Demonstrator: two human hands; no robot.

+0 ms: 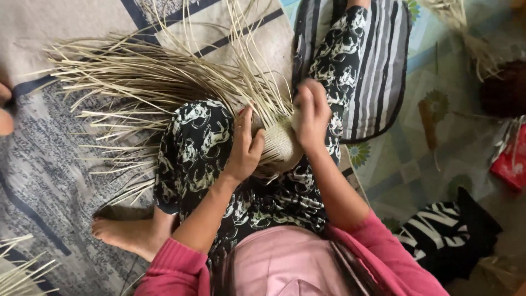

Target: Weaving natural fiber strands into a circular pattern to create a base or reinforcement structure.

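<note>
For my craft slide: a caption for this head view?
Both hands, left and right, grip a woven straw piece on the lap.

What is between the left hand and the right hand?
In the head view, the woven straw piece sits between the left hand and right hand, its loose straw strands fanning away.
</note>
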